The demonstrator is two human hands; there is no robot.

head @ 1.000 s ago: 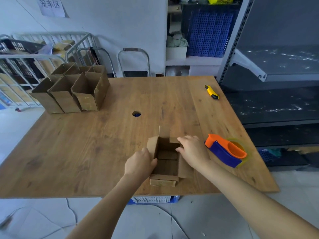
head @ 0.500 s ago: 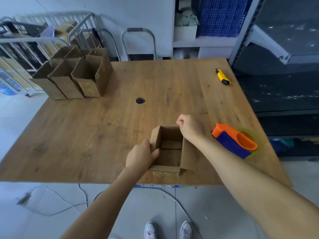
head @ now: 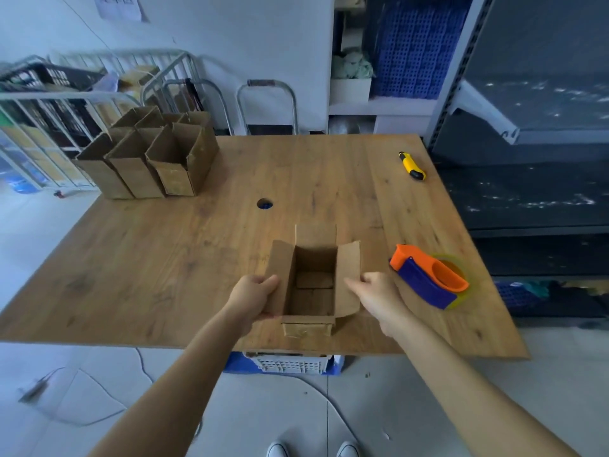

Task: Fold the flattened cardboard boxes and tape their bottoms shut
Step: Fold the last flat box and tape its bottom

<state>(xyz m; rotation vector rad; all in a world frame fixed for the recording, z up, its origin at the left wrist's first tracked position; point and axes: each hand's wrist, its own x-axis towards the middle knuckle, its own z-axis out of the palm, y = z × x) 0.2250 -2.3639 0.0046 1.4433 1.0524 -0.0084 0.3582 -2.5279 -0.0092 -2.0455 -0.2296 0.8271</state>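
Wooden table (head: 164,258) with empty cardboard box (head: 313,293), left hand (head: 252,296) curled round left flap (head: 280,268), right hand (head: 375,295) flat against right flap (head: 348,258)

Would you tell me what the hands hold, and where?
The left hand grips the cardboard box by its left flap; the right hand touches the right flap, grip unclear.

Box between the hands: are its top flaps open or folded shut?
Open. The box stands upright, its side and far flaps splay outward, and its inside floor shows.
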